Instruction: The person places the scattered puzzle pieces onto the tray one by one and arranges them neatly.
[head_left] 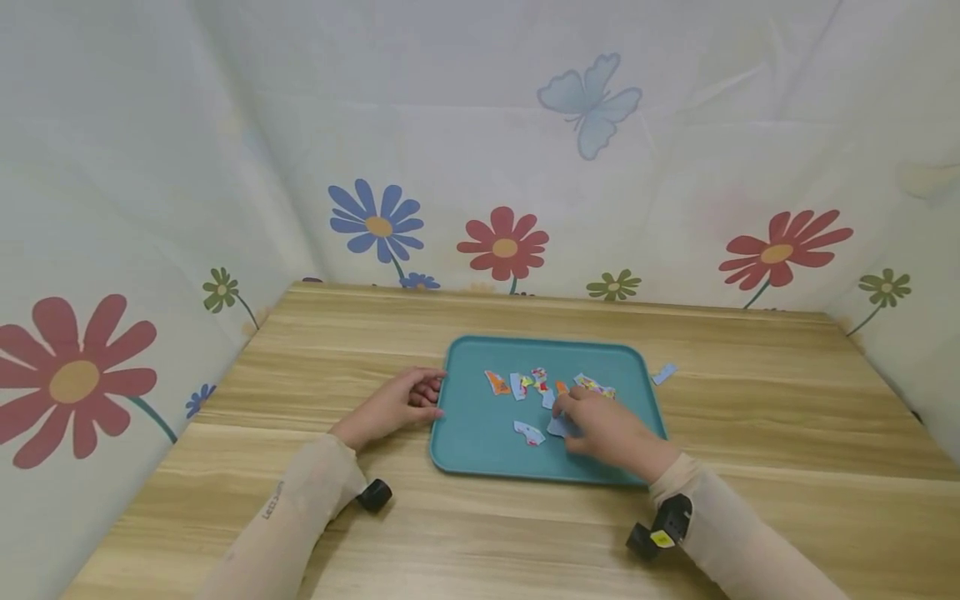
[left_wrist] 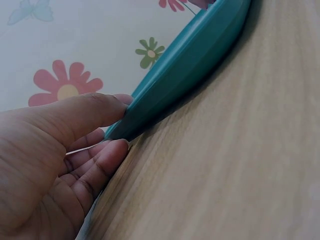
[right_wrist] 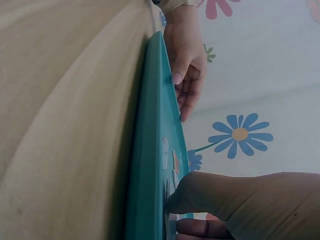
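A teal tray (head_left: 487, 454) lies on the table with several small printed puzzle pieces on it. My right hand (head_left: 609, 427) is over the tray's right half, its thumb and fingers pinching a pale blue puzzle piece (head_left: 558, 427). In the right wrist view the thumb lies against that piece, and the fingers partly hide it. At the tray's left rim, my left hand (head_left: 393, 406) touches the edge with loosely bent fingers; the left wrist view shows its thumb and fingertips against the outer wall. Nearest the right hand on the near side is a blue-and-red piece (head_left: 529, 432).
An orange piece (head_left: 497, 382) and a blue piece with a colored print (head_left: 518, 387) lie toward the tray's far left. Another piece (head_left: 595, 385) sits behind the right hand. Outside the tray, one light blue piece (head_left: 664, 373) rests on the wooden table (head_left: 750, 392). A flowered curtain (head_left: 450, 125) hangs behind.
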